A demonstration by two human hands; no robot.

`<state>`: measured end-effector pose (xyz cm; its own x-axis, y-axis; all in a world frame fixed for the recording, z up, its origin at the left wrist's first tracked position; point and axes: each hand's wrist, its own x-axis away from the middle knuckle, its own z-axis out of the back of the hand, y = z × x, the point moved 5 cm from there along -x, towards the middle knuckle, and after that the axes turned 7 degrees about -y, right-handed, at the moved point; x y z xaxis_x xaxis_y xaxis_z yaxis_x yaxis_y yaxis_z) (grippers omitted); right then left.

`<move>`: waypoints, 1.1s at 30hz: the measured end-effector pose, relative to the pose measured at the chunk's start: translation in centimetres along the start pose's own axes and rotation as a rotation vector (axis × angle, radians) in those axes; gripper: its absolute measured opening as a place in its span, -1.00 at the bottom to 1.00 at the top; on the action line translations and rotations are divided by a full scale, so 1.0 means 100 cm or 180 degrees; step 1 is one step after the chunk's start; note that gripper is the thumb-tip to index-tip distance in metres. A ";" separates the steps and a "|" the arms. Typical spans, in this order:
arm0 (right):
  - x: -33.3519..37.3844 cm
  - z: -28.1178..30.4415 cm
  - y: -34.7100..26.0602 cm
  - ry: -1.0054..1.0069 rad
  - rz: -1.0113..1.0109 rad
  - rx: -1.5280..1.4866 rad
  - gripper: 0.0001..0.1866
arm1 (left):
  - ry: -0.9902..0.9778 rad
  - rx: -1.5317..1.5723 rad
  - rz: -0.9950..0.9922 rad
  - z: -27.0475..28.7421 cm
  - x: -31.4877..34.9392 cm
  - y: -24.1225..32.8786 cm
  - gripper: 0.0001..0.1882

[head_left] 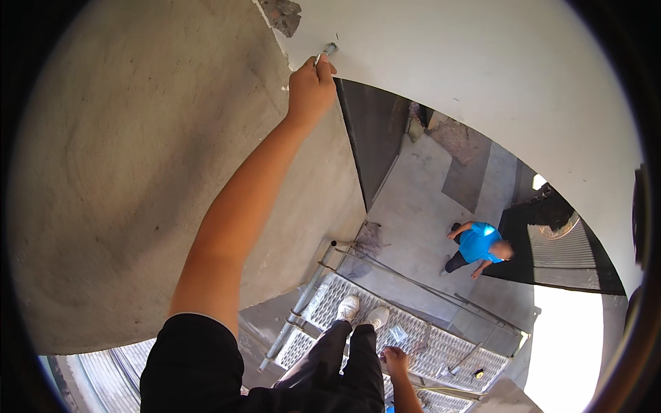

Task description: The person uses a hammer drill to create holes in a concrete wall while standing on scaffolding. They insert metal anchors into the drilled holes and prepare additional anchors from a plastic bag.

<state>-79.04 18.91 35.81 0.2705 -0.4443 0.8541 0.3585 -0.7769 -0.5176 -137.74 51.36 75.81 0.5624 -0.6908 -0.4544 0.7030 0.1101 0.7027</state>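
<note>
High up, my left hand (312, 89) reaches along the grey wall to the white overhead surface. Its fingers are closed round a short silvery metal piece (331, 49), like a bolt or fitting, whose end meets that surface. The grip hides most of the piece, so its exact kind does not show. Low beside my right leg hangs my right hand (394, 359), with its fingers curled together. Whether anything small is pinched in them cannot be made out.
I stand on a perforated metal scaffold platform (427, 344) with tubular rails (296, 313). A clear plastic packet (398, 334) and a small yellow-black object (479, 374) lie on it. The grey concrete wall (138, 172) rises at left. Below, a person in blue (478, 243) stands on the floor.
</note>
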 end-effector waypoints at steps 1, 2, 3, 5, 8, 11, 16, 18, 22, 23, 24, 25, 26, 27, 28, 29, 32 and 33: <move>0.000 0.003 0.004 0.0049 -0.0082 -0.0002 -0.76 | 0.0077 0.0116 -0.0016 -0.003 0.000 0.000 -0.52; -0.001 0.004 0.006 0.0104 -0.0019 -0.0100 -0.75 | 0.0110 0.0222 0.0053 -0.006 -0.002 -0.001 -0.53; -0.001 0.005 0.008 0.0111 -0.0026 -0.0083 -0.75 | 0.0134 0.0329 0.0127 -0.008 -0.004 0.000 -0.54; 0.001 0.007 0.012 0.0159 -0.0051 -0.0129 -0.76 | 0.0098 0.0741 0.0413 -0.012 -0.003 -0.001 -0.55; 0.005 0.008 0.013 0.0189 0.0051 -0.0180 -0.76 | -0.0124 0.1690 0.1079 -0.017 -0.004 -0.003 -0.58; 0.009 0.004 0.011 0.0134 -0.0007 0.0100 -0.75 | -0.0474 0.2265 0.1635 -0.020 0.000 -0.004 -0.59; 0.004 -0.005 0.011 0.0136 -0.0008 -0.0057 -0.73 | -0.0428 0.0196 0.0466 0.008 -0.004 0.008 -0.53; 0.001 -0.008 0.013 0.0085 -0.0005 -0.0078 -0.73 | -0.0468 -0.0144 0.0257 0.012 -0.003 0.010 -0.52; -0.004 -0.006 0.018 0.0183 -0.0049 -0.0211 -0.74 | -0.0342 -0.0248 0.0021 0.008 -0.007 0.014 -0.56; -0.004 -0.005 0.018 0.0150 0.0066 -0.0303 -0.74 | -0.0274 -0.0343 0.0038 0.007 -0.007 0.014 -0.57; -0.003 -0.004 0.020 0.0179 0.0062 -0.0393 -0.75 | -0.0206 -0.0438 0.0051 0.005 -0.007 0.015 -0.57; -0.002 -0.001 0.023 0.0225 0.0030 -0.0499 -0.75 | -0.0155 -0.0535 0.0095 0.003 -0.007 0.015 -0.58; -0.001 0.001 0.026 0.0264 0.0015 -0.0614 -0.76 | -0.0101 -0.0529 0.0077 0.003 -0.007 0.016 -0.59; -0.001 0.003 0.028 0.0296 0.0065 -0.0481 -0.76 | -0.0070 -0.0521 0.0084 0.003 -0.007 0.016 -0.59; 0.000 0.006 0.032 0.0301 0.0092 -0.0408 -0.76 | -0.0043 -0.0511 0.0095 0.003 -0.008 0.016 -0.59; 0.001 0.009 0.037 0.0322 0.0058 -0.0351 -0.76 | -0.0028 -0.0454 0.0163 0.002 -0.007 0.015 -0.59; 0.001 0.014 0.049 0.0212 0.0103 -0.0323 -0.74 | -0.0001 -0.0231 0.0338 -0.001 -0.010 0.010 -0.58; 0.001 0.016 0.055 0.0270 -0.0049 -0.0259 -0.74 | -0.0018 -0.0119 0.0384 -0.002 -0.012 0.008 -0.58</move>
<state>-75.60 15.30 32.97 0.1878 -0.4654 0.8650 0.2875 -0.8160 -0.5014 -137.76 52.43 76.83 0.6415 -0.6750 -0.3645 0.6460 0.2191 0.7312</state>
